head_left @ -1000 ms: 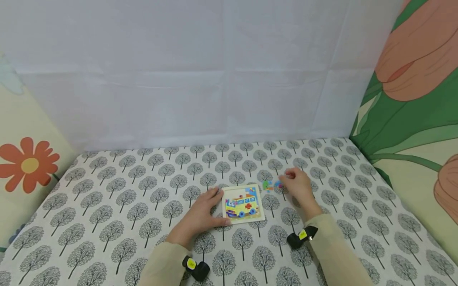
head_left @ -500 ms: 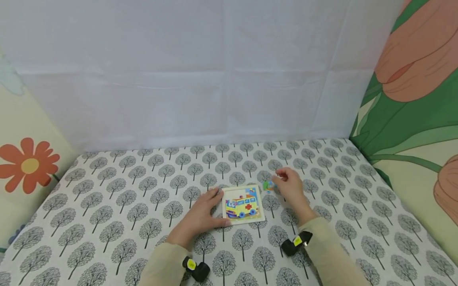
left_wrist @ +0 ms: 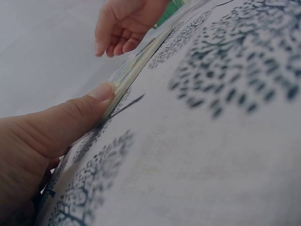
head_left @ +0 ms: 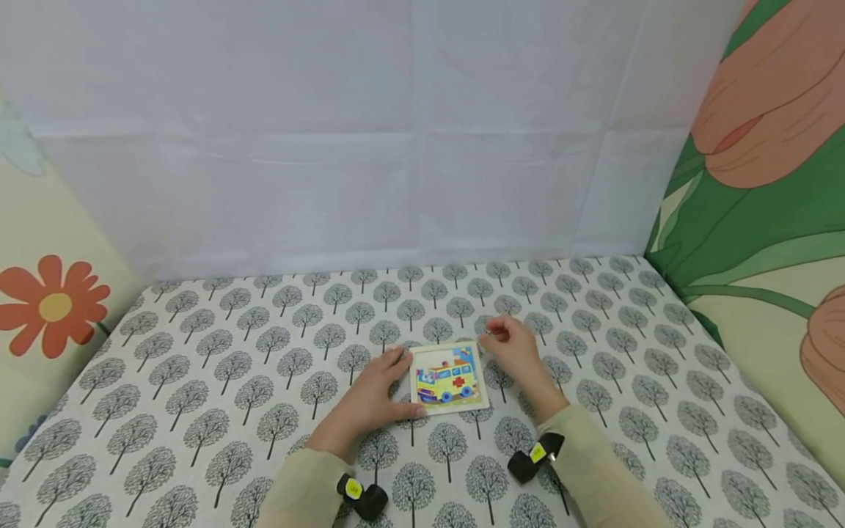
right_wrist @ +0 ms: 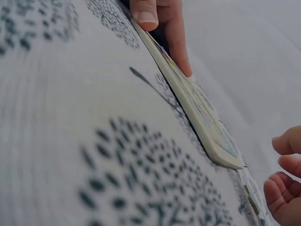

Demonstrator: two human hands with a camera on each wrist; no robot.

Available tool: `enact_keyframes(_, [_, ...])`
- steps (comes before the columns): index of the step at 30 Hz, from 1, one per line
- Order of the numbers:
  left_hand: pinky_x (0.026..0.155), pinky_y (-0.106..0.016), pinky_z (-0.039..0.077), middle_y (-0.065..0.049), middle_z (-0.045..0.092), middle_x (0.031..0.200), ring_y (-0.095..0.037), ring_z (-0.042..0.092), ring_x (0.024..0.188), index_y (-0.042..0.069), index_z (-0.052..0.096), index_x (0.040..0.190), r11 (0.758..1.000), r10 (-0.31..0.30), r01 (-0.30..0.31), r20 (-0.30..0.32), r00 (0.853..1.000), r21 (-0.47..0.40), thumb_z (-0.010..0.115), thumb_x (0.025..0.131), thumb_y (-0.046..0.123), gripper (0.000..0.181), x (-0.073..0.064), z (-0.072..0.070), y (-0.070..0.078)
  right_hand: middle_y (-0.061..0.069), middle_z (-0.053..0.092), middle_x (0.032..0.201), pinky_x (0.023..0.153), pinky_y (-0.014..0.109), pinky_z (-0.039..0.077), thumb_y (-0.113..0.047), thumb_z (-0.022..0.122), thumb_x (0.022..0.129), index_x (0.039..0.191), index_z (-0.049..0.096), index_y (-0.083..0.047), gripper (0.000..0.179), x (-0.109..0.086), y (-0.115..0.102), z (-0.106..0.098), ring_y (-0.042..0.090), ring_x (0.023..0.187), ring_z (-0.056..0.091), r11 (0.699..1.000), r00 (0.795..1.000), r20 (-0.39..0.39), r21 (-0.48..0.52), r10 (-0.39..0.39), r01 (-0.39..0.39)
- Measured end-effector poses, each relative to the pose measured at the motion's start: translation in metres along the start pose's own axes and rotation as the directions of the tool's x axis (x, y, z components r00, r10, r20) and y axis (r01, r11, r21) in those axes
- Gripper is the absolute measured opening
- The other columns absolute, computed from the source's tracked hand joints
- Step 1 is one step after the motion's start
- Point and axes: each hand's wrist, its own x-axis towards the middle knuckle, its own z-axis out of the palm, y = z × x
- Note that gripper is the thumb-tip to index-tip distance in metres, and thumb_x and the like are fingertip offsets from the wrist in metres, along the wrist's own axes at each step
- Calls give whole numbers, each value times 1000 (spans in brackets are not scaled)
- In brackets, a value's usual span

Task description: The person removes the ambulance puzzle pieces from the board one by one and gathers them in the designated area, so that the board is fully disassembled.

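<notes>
A small square jigsaw puzzle board [head_left: 449,375] with a pale frame and a yellow ambulance picture lies flat on the table. Its upper left part is bare. My left hand [head_left: 370,392] holds it by the left side, thumb [left_wrist: 101,92] on the near edge and forefinger at the far left corner. My right hand [head_left: 518,356] is just off the board's right edge, fingers loosely bent, with nothing visible at the fingertips in either wrist view. Below that hand, in the right wrist view, a thin flat piece [right_wrist: 252,200] lies on the cloth; the head view hides it.
A white cloth [head_left: 264,455] printed with grey trees covers the table. A white sheet [head_left: 396,147] hangs behind it. Flowered panels stand at both sides, an orange flower [head_left: 55,306] on the left one. Each wrist carries a black camera [head_left: 363,499].
My right hand has moved left to the board's right edge, now covering the spot where two small coloured pieces showed a second ago. The left hand and board have stayed still.
</notes>
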Motion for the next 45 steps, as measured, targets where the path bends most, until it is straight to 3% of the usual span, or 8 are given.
enact_keyframes(14, [111, -57, 14, -10, 20, 154, -35, 11, 141, 9, 33, 144, 1000, -6, 6, 2, 1000, -10, 77, 71, 44, 92, 0, 1, 0, 3, 61, 90, 72, 30, 47, -16, 69, 82, 97, 69, -10, 17, -9, -6, 14, 15, 80, 53, 988, 990, 124, -134, -65, 81])
enact_keyframes(25, [111, -56, 14, -9, 20, 154, -35, 12, 141, 9, 33, 144, 1000, 0, 0, -1, 1000, -4, 77, 71, 45, 93, 1, 1, 0, -1, 54, 75, 58, 24, 38, -14, 72, 80, 97, 72, -8, 18, -10, -8, 17, 12, 66, 43, 942, 956, 181, -203, -232, 267])
enact_keyframes(34, [112, -56, 14, -9, 19, 154, -35, 11, 141, 9, 33, 144, 1000, 2, -2, -3, 1000, -12, 77, 70, 44, 92, 1, 1, 0, -1, 60, 88, 64, 25, 42, -17, 73, 79, 91, 72, -10, 14, -7, -6, 19, 11, 72, 48, 923, 951, 213, -266, -225, 278])
enact_keyframes(45, [111, -57, 14, -10, 20, 154, -35, 12, 141, 8, 34, 143, 1000, 8, -8, -10, 1000, -9, 77, 70, 44, 92, 0, 1, -1, -1, 57, 96, 77, 31, 47, -17, 74, 79, 98, 71, -12, 20, -2, -12, 12, 14, 84, 52, 928, 921, 358, -269, -151, 257])
